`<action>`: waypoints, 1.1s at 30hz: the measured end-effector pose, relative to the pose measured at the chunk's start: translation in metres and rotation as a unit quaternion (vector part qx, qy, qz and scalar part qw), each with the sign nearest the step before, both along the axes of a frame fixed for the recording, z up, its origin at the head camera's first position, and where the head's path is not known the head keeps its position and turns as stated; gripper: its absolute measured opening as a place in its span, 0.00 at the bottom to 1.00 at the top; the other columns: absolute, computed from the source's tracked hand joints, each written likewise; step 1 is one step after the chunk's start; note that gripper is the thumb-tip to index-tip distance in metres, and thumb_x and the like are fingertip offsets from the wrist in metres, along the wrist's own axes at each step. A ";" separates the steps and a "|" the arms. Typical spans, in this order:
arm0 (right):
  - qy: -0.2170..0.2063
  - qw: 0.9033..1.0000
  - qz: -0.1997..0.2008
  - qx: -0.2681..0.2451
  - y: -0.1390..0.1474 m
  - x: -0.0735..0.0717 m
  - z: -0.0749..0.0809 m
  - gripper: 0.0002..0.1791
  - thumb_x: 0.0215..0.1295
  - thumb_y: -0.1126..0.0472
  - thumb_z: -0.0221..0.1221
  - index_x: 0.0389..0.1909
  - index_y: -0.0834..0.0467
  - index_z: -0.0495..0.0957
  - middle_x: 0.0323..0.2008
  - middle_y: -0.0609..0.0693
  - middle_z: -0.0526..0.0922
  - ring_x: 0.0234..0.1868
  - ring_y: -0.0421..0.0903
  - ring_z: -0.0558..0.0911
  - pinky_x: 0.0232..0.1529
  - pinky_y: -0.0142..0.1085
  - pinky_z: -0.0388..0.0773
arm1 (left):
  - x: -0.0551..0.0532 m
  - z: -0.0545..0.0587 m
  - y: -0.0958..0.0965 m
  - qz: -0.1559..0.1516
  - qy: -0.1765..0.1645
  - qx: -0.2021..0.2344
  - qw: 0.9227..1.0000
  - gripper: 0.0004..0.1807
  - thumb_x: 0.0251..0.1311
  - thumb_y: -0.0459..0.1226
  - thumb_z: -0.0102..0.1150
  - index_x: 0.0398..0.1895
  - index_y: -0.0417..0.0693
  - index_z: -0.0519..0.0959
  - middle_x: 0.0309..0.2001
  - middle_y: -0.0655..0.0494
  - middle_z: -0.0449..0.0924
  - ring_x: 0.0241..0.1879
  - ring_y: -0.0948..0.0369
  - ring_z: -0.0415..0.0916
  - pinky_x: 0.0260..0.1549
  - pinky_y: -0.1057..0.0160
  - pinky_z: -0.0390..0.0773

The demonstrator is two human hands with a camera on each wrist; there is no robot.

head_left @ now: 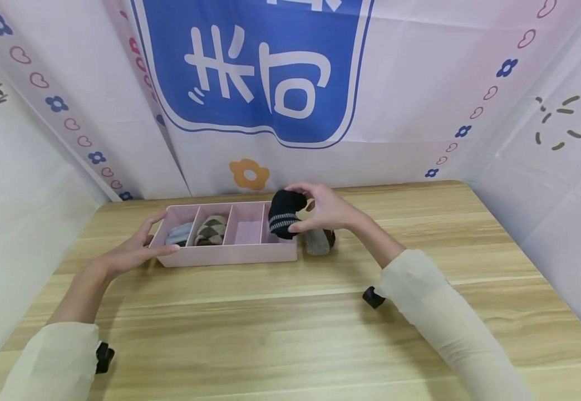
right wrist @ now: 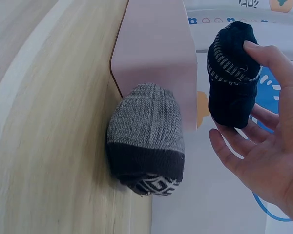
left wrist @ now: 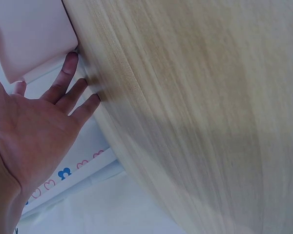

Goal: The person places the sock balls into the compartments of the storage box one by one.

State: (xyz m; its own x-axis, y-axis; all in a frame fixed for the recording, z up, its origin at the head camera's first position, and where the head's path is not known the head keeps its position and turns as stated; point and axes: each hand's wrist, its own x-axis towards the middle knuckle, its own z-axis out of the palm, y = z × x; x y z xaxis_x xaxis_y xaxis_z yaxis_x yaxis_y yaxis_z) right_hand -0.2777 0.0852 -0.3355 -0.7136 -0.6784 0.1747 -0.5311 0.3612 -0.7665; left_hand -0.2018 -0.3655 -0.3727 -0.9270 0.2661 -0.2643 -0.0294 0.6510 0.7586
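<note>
The right hand (head_left: 323, 207) held one black sock (head_left: 281, 216), pinched between thumb and fingers, above one pink box's (head_left: 235, 256) right end; one grey sock (right wrist: 146, 122) lay on the table (head_left: 270, 323) below those fingers. The left hand (head_left: 132, 249), fingers spread wide, touched the box's left end, near one blue sock (head_left: 178, 234) and one checkered sock (head_left: 212, 229) in two of four compartments (head_left: 246, 231).

The left hand (left wrist: 36, 129) sits at 9 o'clock, palm showing, its wrist toward 8. Three fingers stretch out straight, slightly spread, pointing between 1 and 2 o'clock; the longest has its tip at the corner of the pink box (left wrist: 34, 34), which lies at 10. The thumb is cut off by the frame. The wooden table (left wrist: 200, 97) spans 12 through 5 o'clock. Pale cloth (left wrist: 112, 209) shows near 7, with pink hearts and a blue flower (left wrist: 64, 173) at 8.
</note>
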 end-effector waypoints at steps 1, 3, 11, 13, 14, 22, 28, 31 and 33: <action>-0.002 1.000 0.001 -0.002 -0.002 -0.001 0.000 0.45 0.52 0.59 0.77 0.71 0.64 0.70 0.58 0.57 0.81 0.57 0.56 0.78 0.56 0.52 0.80 | 0.000 0.000 0.000 0.000 0.000 0.000 1.000 0.56 0.73 0.49 0.58 0.84 0.62 0.24 0.73 0.17 0.52 0.72 0.28 0.56 0.64 0.23 0.56; -0.006 1.000 0.005 -0.006 -0.005 -0.001 0.000 0.45 0.52 0.58 0.76 0.71 0.64 0.70 0.58 0.58 0.81 0.57 0.56 0.78 0.56 0.53 0.80 | 0.000 0.000 0.000 0.000 0.000 0.000 1.000 0.56 0.73 0.49 0.58 0.84 0.62 0.24 0.73 0.17 0.52 0.72 0.27 0.55 0.64 0.23 0.56; -0.006 1.000 0.015 0.000 -0.019 -0.003 0.001 0.45 0.53 0.57 0.76 0.72 0.62 0.69 0.56 0.56 0.82 0.56 0.53 0.78 0.54 0.48 0.80 | 0.000 0.000 0.000 -0.001 -0.002 0.001 1.000 0.56 0.73 0.49 0.57 0.84 0.63 0.23 0.73 0.16 0.52 0.72 0.27 0.56 0.63 0.23 0.56; -0.005 1.000 0.015 0.002 -0.022 -0.003 0.002 0.45 0.53 0.56 0.76 0.72 0.62 0.69 0.56 0.55 0.82 0.55 0.52 0.79 0.55 0.47 0.80 | 0.000 0.000 0.000 -0.002 -0.002 0.002 1.000 0.56 0.73 0.49 0.57 0.84 0.63 0.23 0.73 0.16 0.52 0.72 0.27 0.56 0.63 0.23 0.56; -0.005 1.000 0.015 0.003 -0.024 -0.003 0.002 0.45 0.53 0.56 0.76 0.72 0.62 0.69 0.56 0.56 0.82 0.55 0.52 0.79 0.55 0.46 0.81 | 0.000 0.000 0.000 -0.002 -0.001 0.003 1.000 0.56 0.73 0.49 0.57 0.84 0.63 0.23 0.73 0.16 0.51 0.72 0.27 0.56 0.63 0.23 0.56; -0.021 0.999 0.025 0.001 -0.038 -0.004 0.006 0.46 0.53 0.60 0.76 0.73 0.64 0.67 0.56 0.58 0.80 0.50 0.57 0.84 0.53 0.43 0.83 | 0.000 0.000 -0.001 -0.002 -0.001 0.006 1.000 0.56 0.73 0.49 0.57 0.84 0.62 0.23 0.73 0.16 0.52 0.71 0.28 0.57 0.64 0.24 0.56; -0.025 0.999 0.022 0.009 -0.050 -0.005 0.007 0.46 0.54 0.59 0.76 0.73 0.62 0.67 0.57 0.55 0.79 0.48 0.52 0.85 0.52 0.38 0.82 | 0.000 -0.001 -0.002 -0.002 -0.002 0.009 1.000 0.56 0.73 0.48 0.57 0.84 0.63 0.23 0.73 0.16 0.51 0.72 0.26 0.54 0.64 0.23 0.54; -0.023 0.999 0.021 0.013 -0.057 -0.005 0.006 0.46 0.54 0.58 0.77 0.73 0.62 0.67 0.58 0.55 0.79 0.51 0.53 0.84 0.52 0.37 0.82 | -0.001 -0.002 -0.002 -0.002 -0.001 0.008 1.000 0.56 0.73 0.48 0.57 0.84 0.63 0.23 0.73 0.16 0.50 0.72 0.26 0.53 0.64 0.22 0.54; -0.020 0.999 0.022 0.018 -0.062 -0.005 0.006 0.46 0.54 0.58 0.77 0.73 0.61 0.67 0.60 0.56 0.78 0.52 0.55 0.84 0.52 0.37 0.81 | -0.001 -0.001 -0.002 -0.002 -0.001 0.009 1.000 0.56 0.73 0.48 0.58 0.84 0.63 0.23 0.73 0.16 0.50 0.72 0.26 0.54 0.64 0.23 0.54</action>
State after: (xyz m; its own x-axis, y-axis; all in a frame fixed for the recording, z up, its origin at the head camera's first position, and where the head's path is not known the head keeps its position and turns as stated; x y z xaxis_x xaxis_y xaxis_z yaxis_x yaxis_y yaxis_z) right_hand -0.2832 0.0234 -0.3295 -0.6895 -0.7139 0.1222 -0.5160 0.3659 -0.7745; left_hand -0.2026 -0.3670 -0.3741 -0.9257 0.2741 -0.2606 -0.0278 0.6378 0.7697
